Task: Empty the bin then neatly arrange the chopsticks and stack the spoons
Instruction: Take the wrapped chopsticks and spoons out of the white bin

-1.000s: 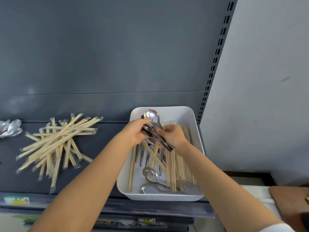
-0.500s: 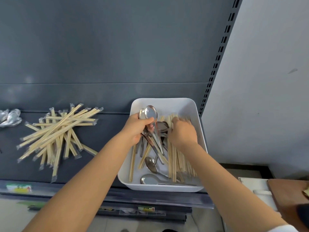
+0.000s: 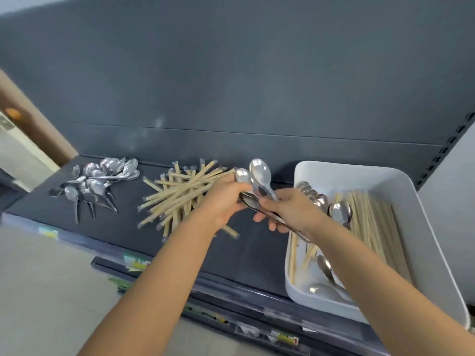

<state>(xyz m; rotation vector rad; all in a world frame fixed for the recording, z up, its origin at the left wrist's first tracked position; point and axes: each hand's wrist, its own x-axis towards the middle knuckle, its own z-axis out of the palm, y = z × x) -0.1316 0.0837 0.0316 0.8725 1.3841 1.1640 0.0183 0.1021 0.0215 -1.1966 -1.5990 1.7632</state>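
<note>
I see left hand [image 3: 222, 201] and right hand [image 3: 293, 210] together mid-air. Both sets of fingers grip one spoon bundle [image 3: 259, 176] (bowls up).

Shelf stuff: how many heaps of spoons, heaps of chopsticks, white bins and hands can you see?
Spoon heap: 1
Chopstick heap: 1
White bin: 1
Hands: 2, the left hand and the right hand, both gripping a bunch of spoons
Total: 5
</note>
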